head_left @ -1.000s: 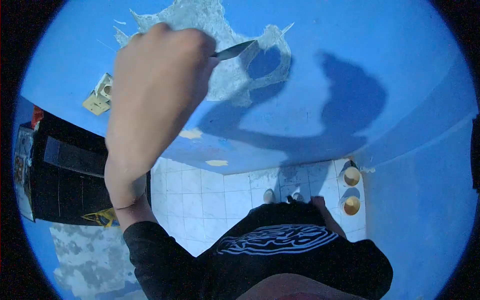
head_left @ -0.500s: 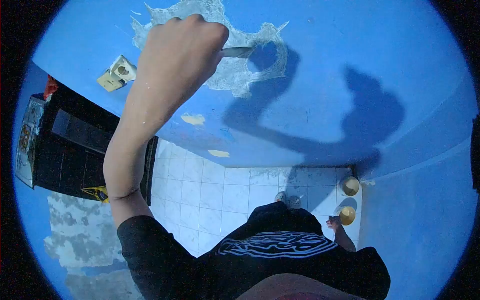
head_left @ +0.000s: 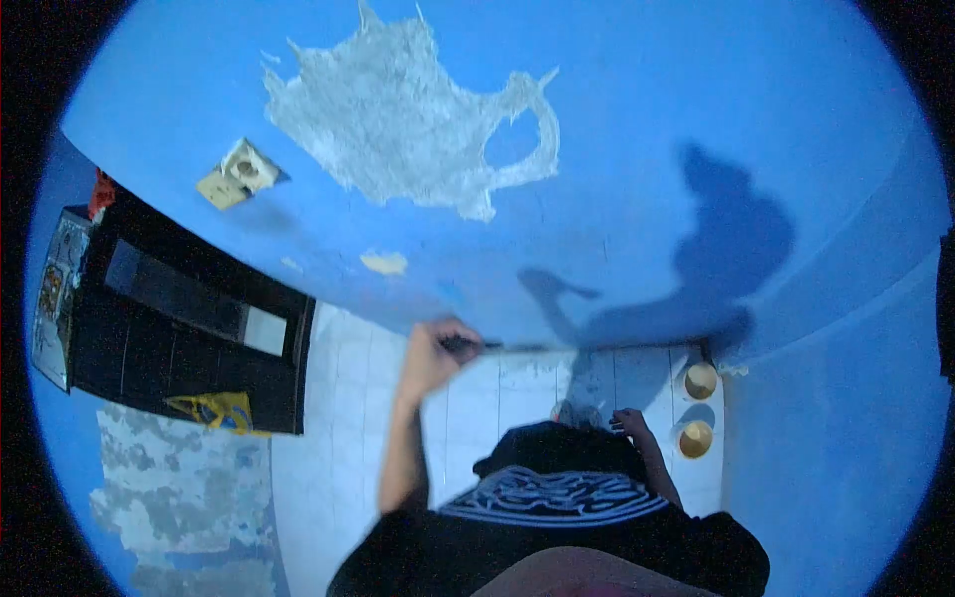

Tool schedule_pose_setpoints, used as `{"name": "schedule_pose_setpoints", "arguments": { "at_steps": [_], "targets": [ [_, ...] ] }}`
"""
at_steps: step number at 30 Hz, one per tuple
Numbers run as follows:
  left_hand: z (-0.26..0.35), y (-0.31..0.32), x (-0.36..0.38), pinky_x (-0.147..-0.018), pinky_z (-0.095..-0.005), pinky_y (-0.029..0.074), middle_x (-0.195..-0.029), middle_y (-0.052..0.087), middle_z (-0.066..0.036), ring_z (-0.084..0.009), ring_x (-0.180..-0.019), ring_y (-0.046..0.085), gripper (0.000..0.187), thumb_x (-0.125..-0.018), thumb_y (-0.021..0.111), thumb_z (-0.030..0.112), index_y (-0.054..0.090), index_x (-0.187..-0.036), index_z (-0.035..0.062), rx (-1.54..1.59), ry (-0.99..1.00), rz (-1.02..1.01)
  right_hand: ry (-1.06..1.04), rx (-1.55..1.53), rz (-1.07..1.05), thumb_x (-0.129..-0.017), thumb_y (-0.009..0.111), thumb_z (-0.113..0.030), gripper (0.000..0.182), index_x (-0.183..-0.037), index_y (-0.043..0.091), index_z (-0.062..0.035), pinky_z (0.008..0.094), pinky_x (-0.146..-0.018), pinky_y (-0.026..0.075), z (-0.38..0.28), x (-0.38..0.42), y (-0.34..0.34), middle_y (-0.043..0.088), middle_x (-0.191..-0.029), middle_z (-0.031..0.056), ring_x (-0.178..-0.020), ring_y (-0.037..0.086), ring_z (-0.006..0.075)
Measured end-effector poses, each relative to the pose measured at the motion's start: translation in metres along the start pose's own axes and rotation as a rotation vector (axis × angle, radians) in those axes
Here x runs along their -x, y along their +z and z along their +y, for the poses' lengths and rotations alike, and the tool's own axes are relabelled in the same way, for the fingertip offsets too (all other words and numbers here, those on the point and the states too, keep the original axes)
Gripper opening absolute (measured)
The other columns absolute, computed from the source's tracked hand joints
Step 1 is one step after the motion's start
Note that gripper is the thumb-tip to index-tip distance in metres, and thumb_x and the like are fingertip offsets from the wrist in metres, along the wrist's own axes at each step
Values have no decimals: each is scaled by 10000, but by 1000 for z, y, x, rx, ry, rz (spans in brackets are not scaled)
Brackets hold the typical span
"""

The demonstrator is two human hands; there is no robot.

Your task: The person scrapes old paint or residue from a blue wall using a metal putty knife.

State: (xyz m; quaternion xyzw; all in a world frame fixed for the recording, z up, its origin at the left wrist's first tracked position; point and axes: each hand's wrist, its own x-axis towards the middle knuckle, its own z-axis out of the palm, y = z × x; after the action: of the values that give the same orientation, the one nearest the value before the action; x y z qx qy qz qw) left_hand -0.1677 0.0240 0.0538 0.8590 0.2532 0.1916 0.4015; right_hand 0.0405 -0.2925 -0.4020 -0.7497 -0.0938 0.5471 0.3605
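My left hand (head_left: 438, 358) is closed around the dark handle of a scraper (head_left: 460, 344), held low in front of the blue wall. The tool's thin blade points right, seen nearly edge-on and slightly blurred. Higher on the wall (head_left: 637, 109) is a rough grey bare patch (head_left: 388, 119), with a ring-like loop at its right end around a bit of blue paint. My right hand (head_left: 629, 423) hangs beside my body with nothing in it, its fingers loosely apart.
Two round containers (head_left: 700, 380) stand on the tiled floor by the right wall. A loose socket box (head_left: 240, 174) sticks out from the wall at left. Below it is a dark cabinet (head_left: 189, 298) with a yellow bag (head_left: 221, 410) on it.
My left hand has come down from the grey patch to near waist height, bringing the scraper with it. The whole patch now shows. My right hand has shifted slightly left and up.
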Motion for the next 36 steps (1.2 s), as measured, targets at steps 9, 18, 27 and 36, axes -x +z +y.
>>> {"name": "schedule_pose_setpoints", "arguments": {
  "at_steps": [9, 18, 27, 36],
  "targets": [
    [19, 87, 45, -698, -338, 529, -921, 650, -151, -285, -732, 653, 174, -750, 668, -52, 731, -902, 2, 56, -98, 137, -1101, 684, 277, -813, 746, -320, 552, -1249, 551, -44, 438, -1001, 421, -294, 151, 25, 643, -1096, 163, -1140, 571, 337],
    [33, 76, 46, -659, -249, 479, -866, 605, -91, -175, -722, 609, 257, -722, 662, -55, 695, -972, -9, 112, 262, 361, -1807, 697, 836, -808, 740, -163, 170, -942, 676, -81, 445, -987, 463, -415, 208, 27, 636, -1000, 39, -1085, 582, 227],
    [7, 91, 23, -540, -257, 410, -735, 592, -73, -122, -574, 524, 264, -929, 542, 27, 564, -1182, -46, 899, -209, -52, -1715, 613, 1002, -831, 715, -93, 181, -1010, 688, -75, 433, -968, 441, -408, 192, 0, 632, -1112, 69, -1111, 574, 247],
    [6, 61, -20, -352, -228, 336, -796, 657, -111, -92, -428, 506, 353, -1023, 480, 135, 555, -1342, 4, 794, -175, 108, -1111, -434, 319, -895, 698, -164, 184, -940, 670, 12, 285, -701, 479, -436, 182, 33, 639, -794, 5, -766, 592, 100]
  ]
}}
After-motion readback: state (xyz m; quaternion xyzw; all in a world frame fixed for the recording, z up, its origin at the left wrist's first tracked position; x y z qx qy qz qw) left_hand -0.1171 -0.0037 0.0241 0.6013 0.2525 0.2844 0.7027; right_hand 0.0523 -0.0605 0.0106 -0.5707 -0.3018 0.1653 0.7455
